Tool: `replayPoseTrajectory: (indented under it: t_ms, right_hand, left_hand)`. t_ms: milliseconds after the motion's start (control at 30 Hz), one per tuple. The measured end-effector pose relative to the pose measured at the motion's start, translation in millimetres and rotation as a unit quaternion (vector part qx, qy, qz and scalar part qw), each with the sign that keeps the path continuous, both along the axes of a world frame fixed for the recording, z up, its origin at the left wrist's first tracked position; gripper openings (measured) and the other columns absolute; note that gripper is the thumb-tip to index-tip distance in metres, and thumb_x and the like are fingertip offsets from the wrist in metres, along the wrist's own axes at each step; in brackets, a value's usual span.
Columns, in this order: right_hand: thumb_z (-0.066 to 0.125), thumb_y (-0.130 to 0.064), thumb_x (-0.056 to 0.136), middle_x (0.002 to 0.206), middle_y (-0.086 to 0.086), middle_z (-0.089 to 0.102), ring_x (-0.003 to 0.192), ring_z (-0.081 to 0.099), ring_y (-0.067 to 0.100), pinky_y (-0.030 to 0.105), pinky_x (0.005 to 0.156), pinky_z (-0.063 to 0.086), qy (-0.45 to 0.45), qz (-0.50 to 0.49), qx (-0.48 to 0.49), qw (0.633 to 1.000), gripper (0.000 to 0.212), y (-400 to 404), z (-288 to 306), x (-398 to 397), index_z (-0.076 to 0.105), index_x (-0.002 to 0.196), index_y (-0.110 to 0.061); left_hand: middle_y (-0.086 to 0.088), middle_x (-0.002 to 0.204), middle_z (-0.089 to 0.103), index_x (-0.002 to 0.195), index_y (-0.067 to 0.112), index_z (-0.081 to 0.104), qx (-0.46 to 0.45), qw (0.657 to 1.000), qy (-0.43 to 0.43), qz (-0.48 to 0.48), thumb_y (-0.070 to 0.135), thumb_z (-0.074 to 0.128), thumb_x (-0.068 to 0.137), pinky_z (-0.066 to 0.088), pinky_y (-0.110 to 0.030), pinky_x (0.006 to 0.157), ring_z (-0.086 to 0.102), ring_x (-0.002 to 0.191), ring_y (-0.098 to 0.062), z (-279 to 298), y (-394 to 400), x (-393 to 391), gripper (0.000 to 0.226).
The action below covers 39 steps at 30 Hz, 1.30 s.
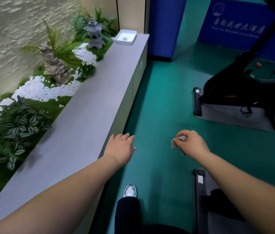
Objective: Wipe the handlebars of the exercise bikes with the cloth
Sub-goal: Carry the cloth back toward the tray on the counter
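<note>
Right hand [191,143]: fingers curled, clamped on a small grey cloth [177,143], bunched up. Cloth pokes out past the fingertips on the thumb side and hangs a little below the palm. Hand held in the air above the green floor [163,102], touching nothing else.

Left hand [120,147]: fingers straight and slightly apart, holding nothing. Fingertips sit over the near edge of the long grey ledge [89,105]; cannot tell whether they touch it.

Exercise bike [244,85]: black frame, well ahead of the right hand's fingers and off to their right, standing on a grey mat [231,117]. Its handlebars run out of the top right corner and are mostly cut off. Well apart from the cloth.

Second black base bar [200,179] just below the right forearm, on the near side of the fingers.

Beyond the left fingertips, far end of the ledge: white square tray [125,38] with a small item inside, too small to tell. Left of the ledge: indoor garden bed with white pebbles [38,90], ferns, a rock piece [55,65] and a grey stone lantern [95,33].

Below both hands: one white sneaker [130,191] and dark trouser leg on the floor.
</note>
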State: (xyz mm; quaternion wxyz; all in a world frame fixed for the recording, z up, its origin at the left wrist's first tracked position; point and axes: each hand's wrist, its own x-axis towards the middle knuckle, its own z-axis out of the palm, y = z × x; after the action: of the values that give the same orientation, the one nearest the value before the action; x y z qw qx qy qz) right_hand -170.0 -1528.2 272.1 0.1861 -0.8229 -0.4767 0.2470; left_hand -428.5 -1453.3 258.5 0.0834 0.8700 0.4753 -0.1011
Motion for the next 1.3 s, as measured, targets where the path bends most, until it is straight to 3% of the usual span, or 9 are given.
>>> replayPoseTrajectory:
  t_ms: [167, 300, 467, 633, 800, 967, 1133, 1300]
  right_hand:
    - [0.064, -0.041, 0.082, 0.095, -0.001, 0.051, 0.069, 0.058, 0.017, 0.032, 0.065, 0.051, -0.006, -0.027, -0.004, 1.0, 0.011, 81, -2, 21, 0.063, 0.088, -0.032]
    - [0.063, -0.041, 0.082, 0.093, -0.001, 0.052, 0.059, 0.061, 0.018, 0.03, 0.058, 0.051, -0.008, -0.056, 0.001, 0.998, 0.01, 130, 0, 37, 0.062, 0.086, -0.032]
    - [0.063, -0.043, 0.081, 0.092, -0.002, 0.051, 0.066, 0.061, 0.019, 0.038, 0.065, 0.056, 0.001, -0.084, -0.007, 0.996, 0.01, 177, -6, 64, 0.062, 0.084, -0.034]
    - [0.063, -0.041, 0.078, 0.09, 0.0, 0.056, 0.059, 0.061, 0.015, 0.031, 0.059, 0.053, -0.005, -0.08, 0.001, 0.997, 0.009, 242, -13, 109, 0.064, 0.079, -0.032]
    - [0.063, -0.041, 0.075, 0.086, 0.0, 0.057, 0.053, 0.062, 0.015, 0.034, 0.059, 0.055, -0.002, -0.071, 0.013, 0.997, 0.01, 325, -7, 173, 0.064, 0.074, -0.031]
    - [0.065, -0.04, 0.076, 0.091, 0.0, 0.057, 0.065, 0.059, 0.012, 0.027, 0.059, 0.043, -0.028, -0.058, 0.023, 0.998, 0.009, 399, 9, 233, 0.063, 0.076, -0.031]
    - [0.066, -0.039, 0.08, 0.094, 0.001, 0.054, 0.068, 0.06, 0.013, 0.027, 0.065, 0.047, -0.017, -0.043, 0.029, 0.999, 0.007, 453, 13, 268, 0.063, 0.078, -0.033]
    - [0.065, -0.039, 0.081, 0.096, 0.0, 0.055, 0.071, 0.057, 0.013, 0.026, 0.065, 0.041, -0.006, -0.044, 0.03, 0.999, 0.007, 512, 6, 294, 0.06, 0.078, -0.036]
  left_hand:
    - [-0.002, 0.154, 0.025, 0.147, 0.023, 0.022, 0.006, 0.999, 0.005, -0.034, 0.043, 0.03, 0.098, 0.014, -0.045, 0.115, 0.023, 0.14, -0.025, 4, 98, 21, 0.054]
    - [-0.002, 0.154, 0.027, 0.147, 0.023, 0.023, 0.01, 0.998, 0.017, -0.055, 0.043, 0.031, 0.098, 0.015, -0.045, 0.114, 0.025, 0.139, -0.025, 6, 163, 40, 0.054]
    - [-0.001, 0.154, 0.026, 0.147, 0.024, 0.023, 0.0, 0.997, 0.01, -0.073, 0.044, 0.031, 0.098, 0.014, -0.045, 0.115, 0.024, 0.14, -0.024, 6, 227, 75, 0.054]
    - [-0.001, 0.155, 0.024, 0.147, 0.024, 0.022, 0.0, 0.996, 0.01, -0.085, 0.044, 0.03, 0.098, 0.013, -0.045, 0.115, 0.022, 0.141, -0.025, 0, 292, 125, 0.054]
    - [-0.002, 0.155, 0.023, 0.148, 0.024, 0.021, 0.002, 0.998, 0.015, -0.059, 0.044, 0.029, 0.098, 0.012, -0.045, 0.115, 0.021, 0.141, -0.025, -2, 366, 186, 0.054]
    - [-0.002, 0.155, 0.024, 0.148, 0.023, 0.021, 0.008, 0.999, 0.007, -0.036, 0.044, 0.028, 0.098, 0.012, -0.045, 0.115, 0.022, 0.141, -0.025, 3, 429, 240, 0.054]
    - [-0.001, 0.155, 0.023, 0.148, 0.024, 0.021, 0.0, 1.0, 0.005, -0.021, 0.044, 0.027, 0.098, 0.012, -0.046, 0.115, 0.022, 0.14, -0.025, 4, 470, 273, 0.053]
    - [-0.004, 0.155, 0.022, 0.147, 0.024, 0.023, 0.0, 1.0, 0.016, -0.024, 0.043, 0.03, 0.098, 0.014, -0.046, 0.114, 0.022, 0.139, -0.026, 1, 533, 302, 0.053]
